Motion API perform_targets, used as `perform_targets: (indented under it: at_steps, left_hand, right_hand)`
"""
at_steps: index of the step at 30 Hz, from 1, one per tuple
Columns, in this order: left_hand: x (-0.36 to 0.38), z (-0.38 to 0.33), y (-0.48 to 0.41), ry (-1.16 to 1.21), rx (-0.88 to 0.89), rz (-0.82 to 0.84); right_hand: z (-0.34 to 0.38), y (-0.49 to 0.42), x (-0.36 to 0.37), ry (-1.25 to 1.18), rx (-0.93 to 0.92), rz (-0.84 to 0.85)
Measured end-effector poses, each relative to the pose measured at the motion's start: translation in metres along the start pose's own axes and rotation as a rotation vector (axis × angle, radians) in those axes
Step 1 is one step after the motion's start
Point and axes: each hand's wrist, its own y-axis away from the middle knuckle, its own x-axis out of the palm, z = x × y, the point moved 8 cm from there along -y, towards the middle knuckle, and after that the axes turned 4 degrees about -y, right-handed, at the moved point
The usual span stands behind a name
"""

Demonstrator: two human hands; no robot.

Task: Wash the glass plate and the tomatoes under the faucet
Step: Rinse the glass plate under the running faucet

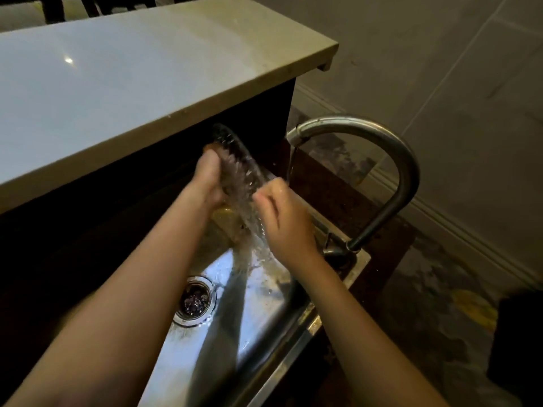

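So the glass plate is held up on edge over the far end of the sink, tilted, with water running down it into the basin. Left hand grips the plate's left rim, thumb wrapped over the near face. Right hand has its fingers curled in tight against the plate's right side; honestly can't tell if it's pinching the rim or just pressing on it. The faucet stands on the sink's right edge, its stream falling just beside the right hand.
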Motion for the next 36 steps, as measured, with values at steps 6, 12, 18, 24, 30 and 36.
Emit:
perform_targets:
  at_steps: [6, 12, 18, 24, 30, 36]
  left_hand:
    - [-0.056, 0.001, 0.004, 0.275, -0.285, 0.043]
    - [-0.089, 0.036, 0.017, 0.337, -0.286, 0.119]
    - [-0.068, 0.074, 0.037, 0.470, -0.221, 0.254]
    - [-0.066, 0.076, 0.033, 0.532, -0.094, 0.327]
    - [-0.095, 0.061, 0.031, 0.687, -0.002, 0.220]
    - [-0.091, 0.064, 0.042, 0.687, -0.002, 0.235]
  right_hand:
    - [-0.009, 0.017, 0.017, 0.356, -0.285, 0.288]
    - [-0.070, 0.034, 0.036, 0.104, 0.138, 0.547]
    - [-0.113, -0.011, 0.058, 0.739, 0.307, 0.591]
    - [-0.046, 0.008, 0.126, 0.658, -0.127, 0.734]
    - [-0.050, 0.051, 0.076, 0.711, -0.234, 0.767]
    - [-0.104, -0.008, -0.002, 0.336, 0.608, 0.254]
